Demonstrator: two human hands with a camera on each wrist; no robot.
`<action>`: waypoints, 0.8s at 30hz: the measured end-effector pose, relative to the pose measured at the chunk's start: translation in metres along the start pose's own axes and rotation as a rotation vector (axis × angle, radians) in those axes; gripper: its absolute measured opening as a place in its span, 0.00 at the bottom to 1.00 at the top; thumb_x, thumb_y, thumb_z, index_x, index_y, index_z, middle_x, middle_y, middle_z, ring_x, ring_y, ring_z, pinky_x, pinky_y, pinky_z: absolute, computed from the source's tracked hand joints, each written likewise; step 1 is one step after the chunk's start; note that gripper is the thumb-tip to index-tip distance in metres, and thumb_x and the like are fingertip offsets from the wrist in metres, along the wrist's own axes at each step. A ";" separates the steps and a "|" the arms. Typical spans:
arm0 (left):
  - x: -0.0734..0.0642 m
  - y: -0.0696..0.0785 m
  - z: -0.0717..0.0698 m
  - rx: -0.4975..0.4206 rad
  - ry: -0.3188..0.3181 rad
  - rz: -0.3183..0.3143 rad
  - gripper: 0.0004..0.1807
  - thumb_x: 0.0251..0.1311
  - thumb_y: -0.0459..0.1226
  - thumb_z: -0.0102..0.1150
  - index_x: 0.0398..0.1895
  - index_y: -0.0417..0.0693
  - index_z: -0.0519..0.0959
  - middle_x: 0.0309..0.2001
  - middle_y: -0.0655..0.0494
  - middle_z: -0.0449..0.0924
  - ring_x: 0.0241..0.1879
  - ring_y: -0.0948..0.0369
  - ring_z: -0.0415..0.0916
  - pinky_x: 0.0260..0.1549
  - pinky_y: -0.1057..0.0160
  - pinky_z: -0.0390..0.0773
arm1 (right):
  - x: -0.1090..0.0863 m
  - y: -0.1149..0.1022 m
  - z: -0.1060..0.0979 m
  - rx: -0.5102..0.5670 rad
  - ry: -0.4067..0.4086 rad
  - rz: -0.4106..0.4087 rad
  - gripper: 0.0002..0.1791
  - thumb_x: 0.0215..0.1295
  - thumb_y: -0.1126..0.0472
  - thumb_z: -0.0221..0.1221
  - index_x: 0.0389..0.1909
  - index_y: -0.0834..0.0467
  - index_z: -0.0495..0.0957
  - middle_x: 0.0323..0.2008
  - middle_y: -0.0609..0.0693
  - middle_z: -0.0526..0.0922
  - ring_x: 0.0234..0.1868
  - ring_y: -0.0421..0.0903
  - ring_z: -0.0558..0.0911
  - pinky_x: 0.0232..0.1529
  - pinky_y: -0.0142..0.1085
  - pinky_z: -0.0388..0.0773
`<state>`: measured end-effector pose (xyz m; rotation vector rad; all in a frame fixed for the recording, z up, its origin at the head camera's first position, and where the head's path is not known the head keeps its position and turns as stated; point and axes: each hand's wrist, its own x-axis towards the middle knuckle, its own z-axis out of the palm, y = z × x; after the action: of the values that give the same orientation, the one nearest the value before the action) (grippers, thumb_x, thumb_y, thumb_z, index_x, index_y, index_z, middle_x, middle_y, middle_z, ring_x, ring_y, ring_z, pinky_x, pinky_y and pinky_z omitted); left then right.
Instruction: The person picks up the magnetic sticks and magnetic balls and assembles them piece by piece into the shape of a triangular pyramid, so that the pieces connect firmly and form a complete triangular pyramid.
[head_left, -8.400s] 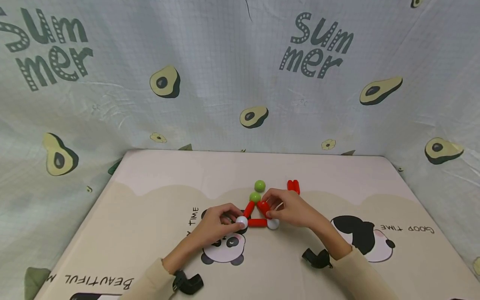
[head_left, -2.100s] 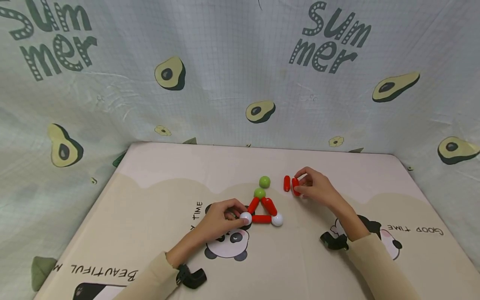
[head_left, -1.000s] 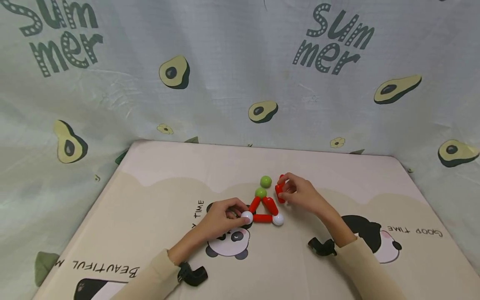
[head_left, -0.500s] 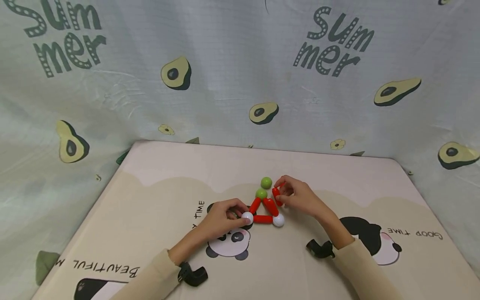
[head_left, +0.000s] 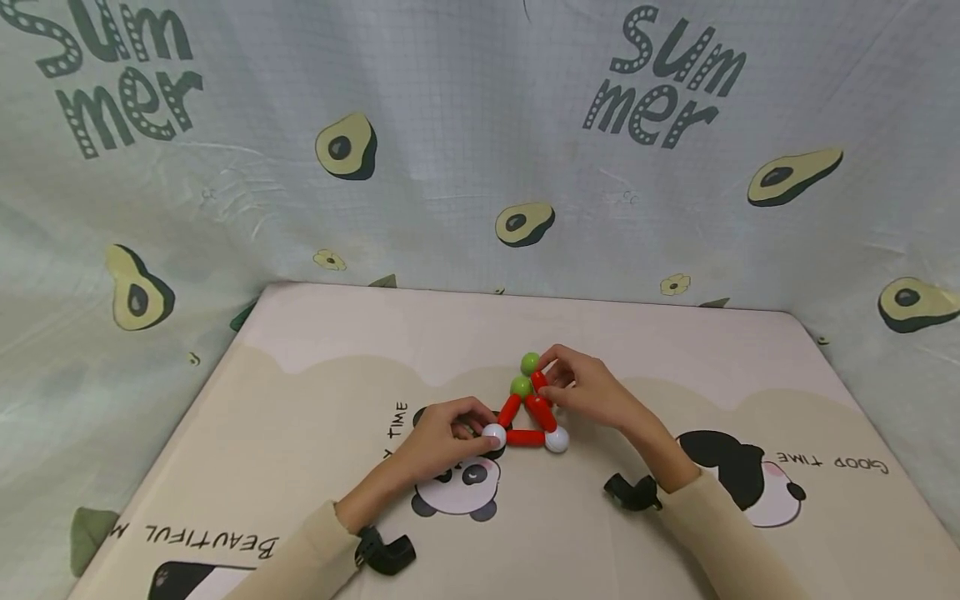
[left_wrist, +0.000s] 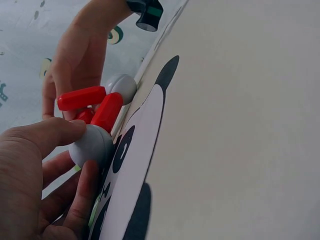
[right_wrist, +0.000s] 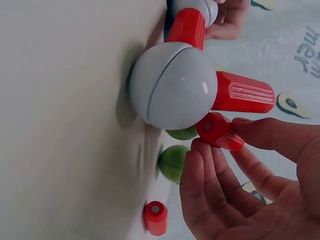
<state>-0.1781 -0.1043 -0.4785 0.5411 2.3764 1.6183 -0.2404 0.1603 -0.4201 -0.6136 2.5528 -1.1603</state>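
Note:
My left hand pinches a white ball between thumb and fingers. A red magnetic rod joins that ball to a second white ball. Another red rod runs from the held ball toward a green ball. From the second white ball a further red rod sticks up off the table. My right hand pinches a loose red rod, with a magnet dot at its end, beside the green ball. Whether the two touch, I cannot tell.
A second green ball sits just behind the first. One more red rod lies on the table, hidden behind my right hand in the head view. A printed cloth covers the table; a patterned curtain hangs at the back.
My right hand let go of the rod on the second white ball, picked up a loose red rod at the right and carried it left to the green ball. My left hand kept its pinch.

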 end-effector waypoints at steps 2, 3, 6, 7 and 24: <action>0.000 0.000 0.000 0.000 0.003 0.001 0.13 0.63 0.42 0.70 0.49 0.51 0.84 0.41 0.55 0.86 0.35 0.65 0.83 0.40 0.70 0.82 | 0.001 -0.004 0.001 -0.011 0.002 -0.012 0.16 0.67 0.66 0.63 0.54 0.59 0.76 0.38 0.54 0.83 0.37 0.46 0.80 0.36 0.34 0.81; 0.000 0.000 0.000 0.001 0.005 0.005 0.13 0.63 0.42 0.70 0.49 0.51 0.84 0.41 0.55 0.86 0.35 0.65 0.83 0.40 0.70 0.82 | 0.002 -0.006 0.001 -0.018 0.003 -0.017 0.16 0.67 0.66 0.63 0.54 0.59 0.76 0.38 0.54 0.83 0.37 0.46 0.80 0.36 0.34 0.81; 0.000 0.000 0.000 0.002 0.006 0.000 0.13 0.63 0.41 0.70 0.49 0.52 0.84 0.41 0.56 0.86 0.35 0.65 0.83 0.40 0.70 0.82 | 0.004 -0.011 0.001 -0.029 0.004 -0.018 0.16 0.67 0.65 0.64 0.54 0.57 0.77 0.39 0.54 0.83 0.38 0.46 0.80 0.36 0.34 0.81; 0.000 0.000 0.000 0.002 0.007 -0.002 0.13 0.63 0.41 0.70 0.49 0.52 0.84 0.41 0.56 0.86 0.35 0.65 0.83 0.40 0.69 0.82 | 0.005 -0.013 0.002 -0.031 0.004 -0.019 0.16 0.67 0.65 0.64 0.54 0.57 0.77 0.39 0.54 0.84 0.38 0.46 0.80 0.37 0.35 0.81; 0.000 0.004 0.000 0.003 0.010 -0.033 0.13 0.62 0.42 0.70 0.49 0.54 0.84 0.41 0.57 0.85 0.36 0.63 0.82 0.41 0.70 0.82 | 0.027 -0.021 0.000 -0.093 0.027 -0.095 0.13 0.67 0.65 0.65 0.51 0.56 0.80 0.43 0.52 0.87 0.45 0.48 0.85 0.49 0.41 0.85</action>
<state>-0.1773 -0.1035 -0.4749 0.4929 2.3823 1.6069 -0.2583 0.1352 -0.4058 -0.7531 2.6384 -1.0910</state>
